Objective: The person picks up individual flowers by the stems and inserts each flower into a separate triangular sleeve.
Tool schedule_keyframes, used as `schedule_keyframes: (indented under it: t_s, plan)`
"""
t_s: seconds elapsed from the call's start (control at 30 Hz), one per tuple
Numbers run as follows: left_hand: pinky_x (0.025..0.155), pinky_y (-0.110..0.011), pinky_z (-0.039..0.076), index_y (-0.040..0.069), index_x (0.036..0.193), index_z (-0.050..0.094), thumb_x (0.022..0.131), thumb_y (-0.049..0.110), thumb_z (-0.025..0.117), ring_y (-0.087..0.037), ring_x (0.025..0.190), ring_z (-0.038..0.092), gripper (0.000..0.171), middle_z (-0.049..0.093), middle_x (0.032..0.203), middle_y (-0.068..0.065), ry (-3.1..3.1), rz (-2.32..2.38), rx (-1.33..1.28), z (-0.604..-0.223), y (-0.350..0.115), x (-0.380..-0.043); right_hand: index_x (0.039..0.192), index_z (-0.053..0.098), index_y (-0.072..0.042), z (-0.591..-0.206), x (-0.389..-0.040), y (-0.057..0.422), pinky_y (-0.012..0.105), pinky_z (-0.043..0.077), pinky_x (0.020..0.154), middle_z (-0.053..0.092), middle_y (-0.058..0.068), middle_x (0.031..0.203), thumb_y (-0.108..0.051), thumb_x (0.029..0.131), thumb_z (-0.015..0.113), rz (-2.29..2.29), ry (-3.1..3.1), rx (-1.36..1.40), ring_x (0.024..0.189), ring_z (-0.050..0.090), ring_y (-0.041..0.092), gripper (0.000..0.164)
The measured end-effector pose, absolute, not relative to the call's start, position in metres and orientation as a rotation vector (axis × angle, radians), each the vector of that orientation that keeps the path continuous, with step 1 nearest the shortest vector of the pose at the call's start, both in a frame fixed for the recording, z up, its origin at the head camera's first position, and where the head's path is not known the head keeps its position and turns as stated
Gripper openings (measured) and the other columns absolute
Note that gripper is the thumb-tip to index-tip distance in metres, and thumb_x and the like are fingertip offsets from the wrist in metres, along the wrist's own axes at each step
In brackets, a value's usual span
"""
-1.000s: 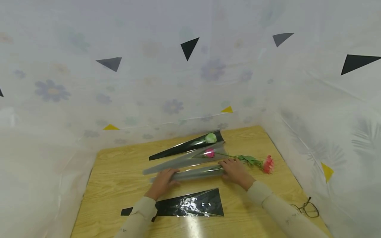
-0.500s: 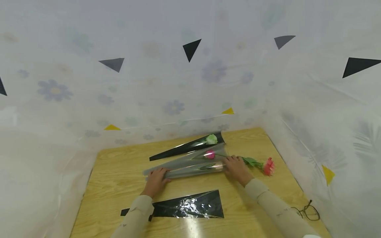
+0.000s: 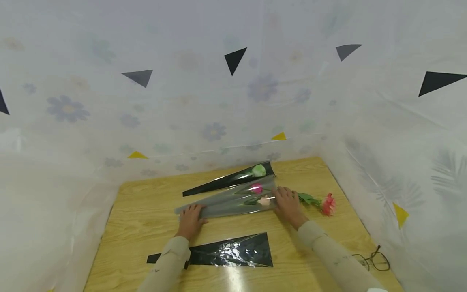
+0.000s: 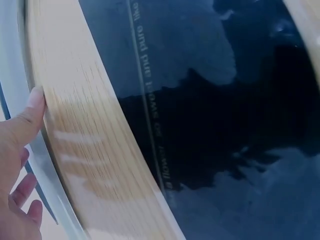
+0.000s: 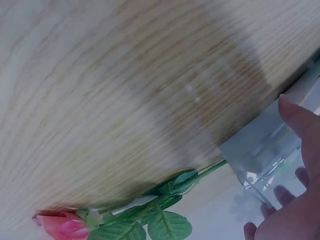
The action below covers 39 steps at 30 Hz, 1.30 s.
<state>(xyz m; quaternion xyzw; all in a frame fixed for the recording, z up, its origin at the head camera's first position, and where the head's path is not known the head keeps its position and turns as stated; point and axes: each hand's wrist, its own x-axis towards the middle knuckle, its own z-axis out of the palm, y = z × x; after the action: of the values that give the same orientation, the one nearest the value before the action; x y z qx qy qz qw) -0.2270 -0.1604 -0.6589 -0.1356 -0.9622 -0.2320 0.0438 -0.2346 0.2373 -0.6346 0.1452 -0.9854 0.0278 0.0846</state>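
Note:
A grey translucent flower sleeve with a pale pink flower inside lies across the table, against a second grey sleeve holding a bright pink flower. My left hand rests on its narrow end. In the left wrist view the thumb lies along the near edge, the other fingers loosely bent beyond it. At the wide end rests my right hand, its thumb touching the sleeve's edge in the right wrist view. A coral-pink flower with a green stem lies beyond the right hand.
Farther back is a black sleeve with a pale green flower. A flat black sleeve lies in front, partly under the left forearm. Eyeglasses sit at the right edge of the wooden table. Patterned sheeting surrounds it.
Both hands have moved the near grey sleeve away from me, up against the other one. The left hand has shifted left. The pale pink flower, hidden at first, now shows.

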Motion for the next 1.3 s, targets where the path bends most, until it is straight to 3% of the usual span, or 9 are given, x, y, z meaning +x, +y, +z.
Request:
schedule_keyframes:
  t_s: [0.13,0.23,0.37,0.47,0.6,0.73,0.93,1.07,1.3]
  plan:
    - [0.078,-0.048,0.032,0.014,0.120,0.059,0.073,0.030,0.077,-0.028,0.105,0.047,0.053,0.056,0.116,-0.006,-2.921,-0.700,-0.447,-0.658,-0.160,-0.227,0.139,0.041,-0.013,-0.630,-0.227,0.238,0.061,0.029,0.093,0.038,0.018,0.138,-0.031,0.067,0.083,0.107,-2.900,0.382,0.126,0.031,0.040,0.086]
    - [0.079,-0.049,0.034,0.014,0.121,0.058,0.076,0.031,0.075,-0.027,0.104,0.048,0.051,0.056,0.115,-0.005,-2.902,-0.662,-0.513,-0.659,-0.159,-0.224,0.138,0.043,-0.011,-0.625,-0.218,0.235,0.062,0.035,0.087,0.039,0.020,0.137,-0.021,0.073,0.076,0.121,-2.827,0.398,0.125,0.034,0.041,0.073]
    - [0.081,-0.052,0.038,0.012,0.121,0.058,0.079,0.030,0.074,-0.027,0.104,0.049,0.048,0.056,0.115,-0.005,-2.863,-0.626,-0.617,-0.658,-0.156,-0.214,0.127,0.051,-0.008,-0.623,-0.202,0.227,0.060,0.037,0.081,0.046,0.019,0.128,-0.011,0.072,0.063,0.283,-2.731,0.439,0.116,0.043,0.040,0.056]
    - [0.080,-0.051,0.040,0.011,0.119,0.058,0.079,0.028,0.073,-0.027,0.103,0.051,0.046,0.056,0.113,-0.005,-2.820,-0.609,-0.704,-0.653,-0.151,-0.200,0.119,0.055,-0.005,-0.622,-0.187,0.218,0.058,0.034,0.079,0.051,0.017,0.117,-0.008,0.074,0.063,0.532,-2.721,0.418,0.106,0.048,0.036,0.046]
    - [0.080,-0.048,0.042,0.014,0.120,0.058,0.079,0.031,0.074,-0.024,0.105,0.052,0.047,0.057,0.114,-0.002,-2.781,-0.593,-0.833,-0.649,-0.141,-0.180,0.119,0.054,0.000,-0.623,-0.166,0.210,0.049,0.041,0.080,0.055,0.014,0.111,-0.006,0.081,0.063,0.984,-2.817,0.242,0.097,0.055,0.028,0.040]
    - [0.084,-0.048,0.042,0.018,0.129,0.052,0.080,0.042,0.068,-0.021,0.112,0.050,0.057,0.053,0.123,0.002,-2.851,-0.564,-0.962,-0.651,-0.129,-0.159,0.124,0.050,0.005,-0.624,-0.144,0.206,0.042,0.049,0.077,0.055,0.019,0.113,-0.006,0.086,0.057,1.488,-2.865,-0.036,0.097,0.057,0.030,0.040]
    - [0.087,-0.050,0.040,0.020,0.140,0.039,0.082,0.059,0.056,-0.021,0.123,0.041,0.072,0.042,0.138,0.001,-3.000,-0.559,-1.097,-0.659,-0.116,-0.135,0.131,0.041,0.009,-0.624,-0.116,0.200,0.048,0.043,0.087,0.046,0.029,0.126,-0.014,0.090,0.054,1.895,-2.901,-0.369,0.113,0.046,0.044,0.049]
    - [0.087,-0.050,0.039,0.024,0.142,0.036,0.080,0.063,0.055,-0.019,0.124,0.038,0.076,0.039,0.140,0.003,-3.047,-0.575,-1.094,-0.665,-0.110,-0.129,0.132,0.038,0.012,-0.626,-0.110,0.193,0.052,0.040,0.091,0.042,0.034,0.129,-0.017,0.089,0.055,1.992,-2.887,-0.403,0.118,0.041,0.048,0.054]
    - [0.086,-0.049,0.038,0.023,0.139,0.040,0.076,0.062,0.056,-0.020,0.119,0.041,0.076,0.042,0.137,0.003,-3.029,-0.555,-1.075,-0.667,-0.104,-0.127,0.130,0.039,0.014,-0.630,-0.109,0.185,0.051,0.039,0.093,0.045,0.033,0.125,-0.014,0.086,0.058,2.044,-2.813,-0.413,0.116,0.043,0.047,0.056]
